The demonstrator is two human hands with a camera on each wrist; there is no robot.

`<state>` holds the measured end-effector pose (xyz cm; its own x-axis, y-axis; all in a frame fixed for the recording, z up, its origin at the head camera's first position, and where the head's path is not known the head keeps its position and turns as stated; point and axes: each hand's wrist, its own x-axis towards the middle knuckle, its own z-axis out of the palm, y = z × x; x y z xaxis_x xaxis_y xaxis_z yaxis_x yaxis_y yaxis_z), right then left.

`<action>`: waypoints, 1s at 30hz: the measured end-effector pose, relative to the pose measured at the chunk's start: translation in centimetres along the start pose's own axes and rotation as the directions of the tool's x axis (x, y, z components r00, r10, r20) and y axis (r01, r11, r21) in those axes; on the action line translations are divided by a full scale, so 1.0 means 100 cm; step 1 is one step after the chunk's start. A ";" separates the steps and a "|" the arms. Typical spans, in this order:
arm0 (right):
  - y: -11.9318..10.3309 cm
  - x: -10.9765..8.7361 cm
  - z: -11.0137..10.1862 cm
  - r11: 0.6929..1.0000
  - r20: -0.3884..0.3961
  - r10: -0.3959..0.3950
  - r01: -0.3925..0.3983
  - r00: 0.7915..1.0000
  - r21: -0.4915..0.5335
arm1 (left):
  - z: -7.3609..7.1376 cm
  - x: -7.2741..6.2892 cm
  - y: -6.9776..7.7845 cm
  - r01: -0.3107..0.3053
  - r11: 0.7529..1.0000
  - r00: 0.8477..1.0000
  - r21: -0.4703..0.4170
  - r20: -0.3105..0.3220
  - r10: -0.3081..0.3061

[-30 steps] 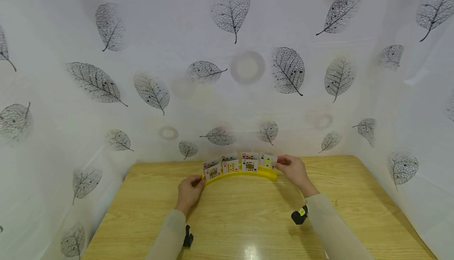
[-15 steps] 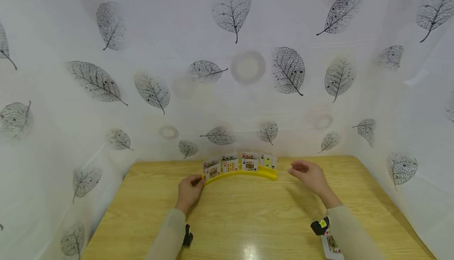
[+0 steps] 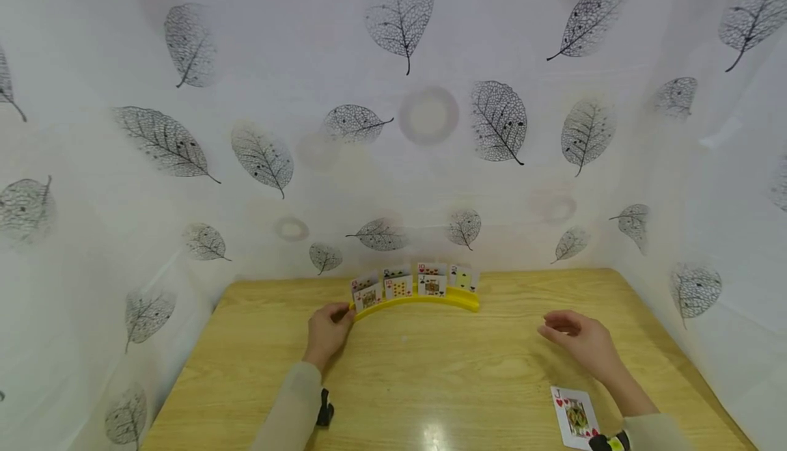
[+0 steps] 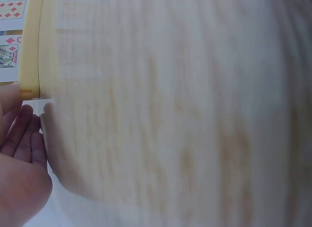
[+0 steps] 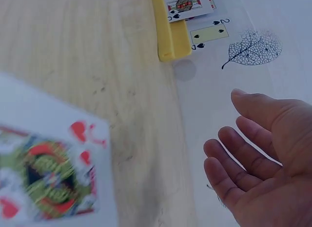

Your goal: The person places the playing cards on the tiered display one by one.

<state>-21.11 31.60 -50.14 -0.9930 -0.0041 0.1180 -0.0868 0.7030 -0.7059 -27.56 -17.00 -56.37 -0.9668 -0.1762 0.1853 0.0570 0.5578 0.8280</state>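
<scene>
A curved yellow playing-card holder [image 3: 451, 301] stands near the back of the table, with playing cards upright in two rows. My left hand [image 3: 328, 333] holds its left end, the thumb at the corner in the left wrist view. The front row shows a jack of diamonds [image 3: 369, 297], a ten of diamonds [image 3: 398, 288] and a jack of spades [image 3: 432, 285]. At the back right leans a two of spades [image 5: 209, 34]. My right hand [image 3: 581, 345] hovers over the table's right side, fingers loosely bent and holding nothing. Below it lies a jack of hearts [image 3: 576, 417], face up.
The wooden table [image 3: 443, 369] reaches back to a white curtain [image 3: 430, 184] printed with dark leaves, which also hangs along both sides. A black wrist strap [image 3: 605, 443] on the right arm overlaps the lower corner of the jack of hearts.
My right hand has let go of the two of spades and moved right and toward me, uncovering the jack of hearts. The left hand stays at the card holder's end.
</scene>
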 end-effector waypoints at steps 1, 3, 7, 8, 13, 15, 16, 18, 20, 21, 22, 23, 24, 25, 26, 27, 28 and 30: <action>0.003 -0.005 -0.001 1.000 -0.002 0.005 -0.005 1.000 -0.004 | 0.000 0.000 0.000 -0.005 1.000 1.000 -0.001 -0.002 0.005; 0.008 -0.014 -0.003 1.000 -0.007 0.014 -0.014 1.000 -0.017 | 0.000 0.000 0.000 -0.007 1.000 1.000 -0.003 0.001 0.007; 0.014 -0.031 -0.006 0.997 0.019 0.071 -0.070 0.997 -0.023 | 0.000 0.000 0.000 -0.017 1.000 1.000 -0.001 0.000 0.017; 0.015 -0.035 -0.007 0.996 0.027 0.083 -0.082 0.996 -0.027 | 0.000 0.000 0.000 -0.017 1.000 1.000 0.001 -0.001 0.017; 0.022 -0.049 -0.009 0.991 0.025 0.116 -0.114 0.993 -0.073 | 0.000 0.000 -0.001 -0.018 1.000 1.000 0.008 0.000 0.018; 0.025 -0.053 -0.011 0.987 0.032 0.134 -0.130 0.990 -0.095 | -0.001 0.000 0.000 -0.013 1.000 1.000 0.007 0.003 0.013; 0.027 -0.055 -0.012 0.984 0.043 0.150 -0.145 0.988 -0.101 | -0.001 -0.001 0.000 -0.011 1.000 1.000 0.005 0.003 0.011; 0.029 -0.057 -0.014 0.978 0.073 0.191 -0.182 0.979 -0.105 | 0.000 -0.001 0.000 -0.004 1.000 1.000 -0.001 0.003 0.004; 0.032 -0.059 -0.016 0.971 0.111 0.230 -0.220 0.967 -0.098 | 0.000 -0.001 0.000 -0.002 1.000 1.000 -0.004 0.000 0.002; 0.033 -0.060 -0.016 0.966 0.130 0.252 -0.240 0.959 -0.097 | 0.000 -0.001 0.001 0.003 1.000 1.000 -0.006 0.000 -0.003; 0.034 -0.062 -0.016 0.963 0.145 0.264 -0.251 0.953 -0.101 | 0.000 -0.001 0.001 0.002 1.000 1.000 -0.006 -0.002 -0.002; 0.035 -0.063 -0.016 0.960 0.160 0.272 -0.257 0.949 -0.110 | 0.000 0.000 0.001 0.007 1.000 1.000 -0.007 -0.001 -0.007; 0.037 -0.065 -0.016 0.959 0.173 0.275 -0.257 0.946 -0.120 | 0.000 0.000 0.001 0.012 1.000 1.000 -0.006 -0.001 -0.012; 0.038 -0.067 -0.016 0.959 0.180 0.271 -0.249 0.946 -0.134 | -0.001 -0.001 0.002 0.016 1.000 1.000 -0.007 0.001 -0.016; 0.040 -0.070 -0.015 0.960 0.181 0.261 -0.235 0.948 -0.151 | -0.001 -0.001 0.002 0.017 1.000 1.000 -0.006 0.003 -0.017; 0.042 -0.072 -0.014 0.961 0.180 0.251 -0.223 0.951 -0.163 | -0.001 -0.001 0.002 0.020 1.000 1.000 -0.007 0.005 -0.020; 0.044 -0.073 -0.014 0.963 0.177 0.236 -0.205 0.956 -0.177 | -0.001 -0.001 0.003 0.019 1.000 1.000 -0.007 0.008 -0.019; 0.047 -0.076 -0.012 0.964 0.166 0.206 -0.171 0.964 -0.202 | -0.002 -0.002 0.003 0.021 1.000 1.000 -0.008 0.012 -0.021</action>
<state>-13.85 35.78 -53.47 -0.9888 0.0221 -0.1475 0.1019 0.8225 -0.5596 -27.30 -16.91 -56.08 -0.9707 -0.1777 0.1617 0.0389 0.5477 0.8358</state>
